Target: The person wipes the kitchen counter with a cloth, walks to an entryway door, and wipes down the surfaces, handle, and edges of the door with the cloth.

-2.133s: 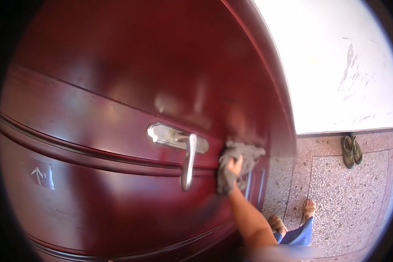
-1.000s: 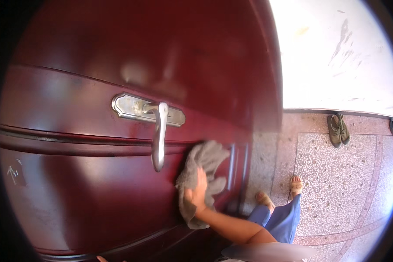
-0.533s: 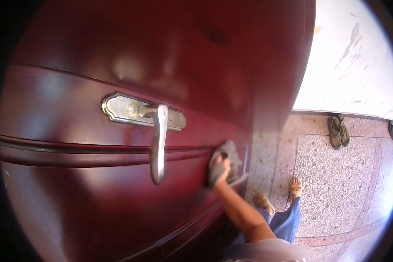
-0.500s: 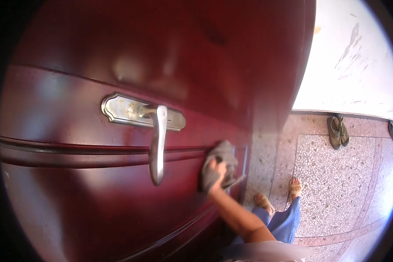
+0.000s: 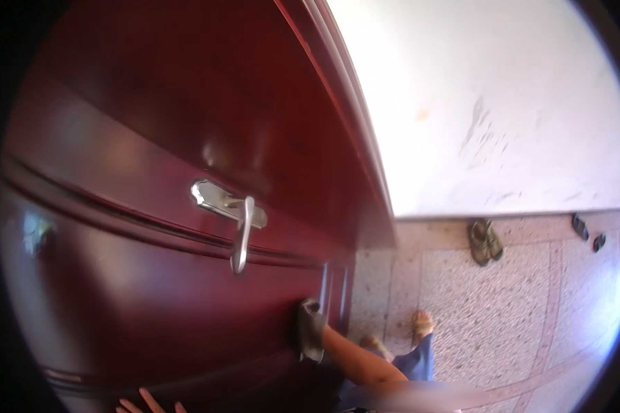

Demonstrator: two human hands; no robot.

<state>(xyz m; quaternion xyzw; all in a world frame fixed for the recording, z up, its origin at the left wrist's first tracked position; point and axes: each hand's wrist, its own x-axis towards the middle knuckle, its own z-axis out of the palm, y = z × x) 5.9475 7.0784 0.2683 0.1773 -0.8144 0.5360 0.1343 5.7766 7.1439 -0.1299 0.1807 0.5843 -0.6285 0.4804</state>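
Note:
A dark red door (image 5: 151, 303) fills the left of the view. My right hand (image 5: 324, 337) is at the lower part of its panel, bunched in a grey-brown cloth (image 5: 310, 332) that lies against the door surface. The cloth hides most of its fingers. Up and to the left of it, a silver lever handle (image 5: 242, 237) hangs down from its metal backplate (image 5: 213, 197). At the lower left edge only the fingers of my left hand (image 5: 148, 403) show, spread apart and holding nothing, close to the door. Whether they touch it I cannot tell.
A white wall (image 5: 489, 110) with dark scuff marks rises at the right beyond the door frame (image 5: 344, 103). Along its foot stand olive shoes (image 5: 484, 242) and dark slippers (image 5: 581, 227). My sandalled foot (image 5: 424, 325) is on the speckled floor (image 5: 489, 296).
My right hand has moved down with the cloth, away from the lever handle. My view has turned and shifted, so the handle looks smaller and more wall shows. My left fingers have come into view.

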